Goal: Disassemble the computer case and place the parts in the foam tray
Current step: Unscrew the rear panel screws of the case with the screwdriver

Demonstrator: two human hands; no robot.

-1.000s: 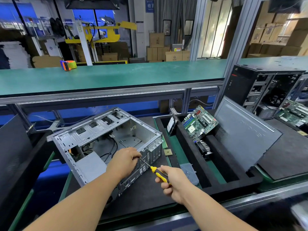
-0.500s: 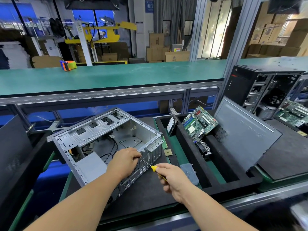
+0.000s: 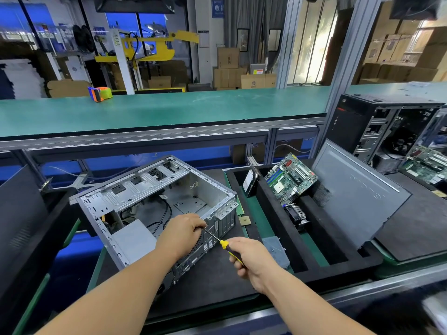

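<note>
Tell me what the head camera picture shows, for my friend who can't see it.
A right hand holds a yellow-handled screwdriver to the back of an open metal computer case, while the left hand steadies it. Beside it, a black foam tray holds a green motherboard.

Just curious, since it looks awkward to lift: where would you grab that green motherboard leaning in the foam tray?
Probably by the bare upper edges of the motherboard, coming from above. It stands tilted in the foam tray, its face crowded with slots and chips, so only the rim is safe and open to fingers.
</note>
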